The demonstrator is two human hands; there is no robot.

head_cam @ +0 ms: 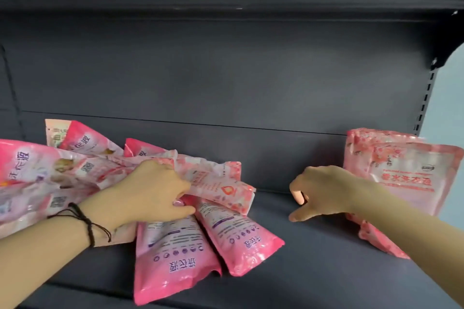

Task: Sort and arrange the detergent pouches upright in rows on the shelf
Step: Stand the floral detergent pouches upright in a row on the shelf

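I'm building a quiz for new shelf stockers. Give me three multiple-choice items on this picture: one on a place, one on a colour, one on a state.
1. Where on the shelf do the upright pouches stand?
A. left end
B. right end
C. front middle

2. What colour is the bracelet on the left wrist?
A. black
B. white
C. green

3. What is the left hand doing?
A. lying flat on bare shelf
B. hanging empty
C. gripping a pouch in the pile

Answers: 1 B, they stand at the far right; 2 A, it is a black braided cord; 3 C, its fingers curl round a pale floral pouch.
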